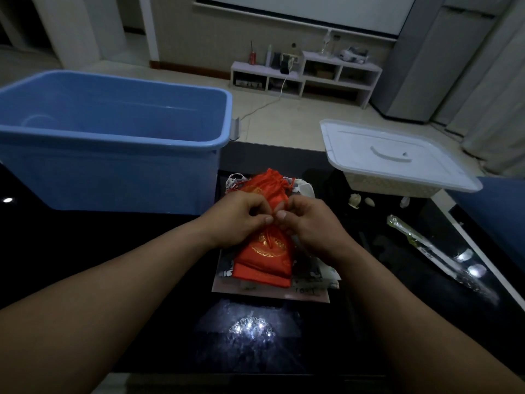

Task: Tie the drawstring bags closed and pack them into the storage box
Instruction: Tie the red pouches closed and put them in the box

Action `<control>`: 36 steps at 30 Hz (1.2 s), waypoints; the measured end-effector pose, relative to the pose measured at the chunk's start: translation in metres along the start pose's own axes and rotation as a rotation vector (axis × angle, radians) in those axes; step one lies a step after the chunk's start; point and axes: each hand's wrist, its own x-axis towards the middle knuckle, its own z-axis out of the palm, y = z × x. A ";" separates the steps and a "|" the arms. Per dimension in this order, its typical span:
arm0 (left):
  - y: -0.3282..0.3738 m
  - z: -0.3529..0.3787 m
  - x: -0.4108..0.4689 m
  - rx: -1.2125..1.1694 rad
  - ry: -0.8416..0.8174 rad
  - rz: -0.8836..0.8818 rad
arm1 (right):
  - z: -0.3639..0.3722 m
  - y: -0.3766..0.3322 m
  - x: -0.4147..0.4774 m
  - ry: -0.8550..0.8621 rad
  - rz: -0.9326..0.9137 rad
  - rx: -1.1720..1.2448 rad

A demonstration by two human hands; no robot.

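A glossy black table (85, 251) mirrors lamps at 6 o'clock and carries the blue storage box (113, 137) at 10 o'clock and a white lid (397, 155) on a basket (392, 189) at 2 o'clock. A low white shelf unit (306, 75) stands on the tiled floor at 12 o'clock. At centre, the left hand (241, 220) and right hand (309, 223) meet, both pinching the neck of the top red drawstring bag (267, 251). The fingers hide its cord, the pale bags (326, 273) beneath are mostly covered, and the box's left end is cut off.
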 end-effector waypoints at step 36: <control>-0.003 0.024 -0.006 0.113 0.179 0.068 | 0.004 0.012 -0.002 0.125 -0.211 -0.193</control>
